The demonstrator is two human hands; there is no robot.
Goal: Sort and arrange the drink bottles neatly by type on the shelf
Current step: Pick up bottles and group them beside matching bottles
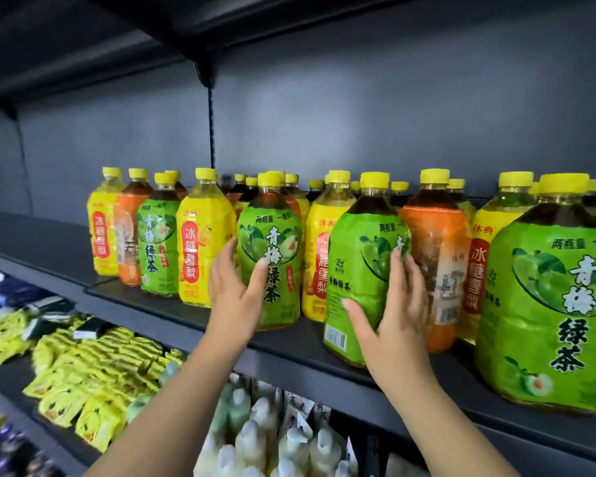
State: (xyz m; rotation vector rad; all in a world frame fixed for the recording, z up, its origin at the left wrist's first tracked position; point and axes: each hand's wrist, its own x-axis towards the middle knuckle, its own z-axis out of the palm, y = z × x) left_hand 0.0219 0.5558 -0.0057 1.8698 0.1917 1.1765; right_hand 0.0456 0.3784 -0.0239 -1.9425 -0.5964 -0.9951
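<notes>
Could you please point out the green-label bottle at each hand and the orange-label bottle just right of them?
Left-hand green bottle (272, 235): head view, upper label.
Right-hand green bottle (358, 270): head view, label middle.
Orange bottle (437, 242): head view, upper label.

Yellow-capped drink bottles (365, 270) stand upright in mixed order along the dark shelf (172, 315), green, yellow and orange labels interleaved, front row close together, more behind.

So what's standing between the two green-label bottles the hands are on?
In the head view, one yellow-label bottle stands between them, set slightly behind. The left hand is on the left green bottle, the right hand on the right green bottle.
</notes>
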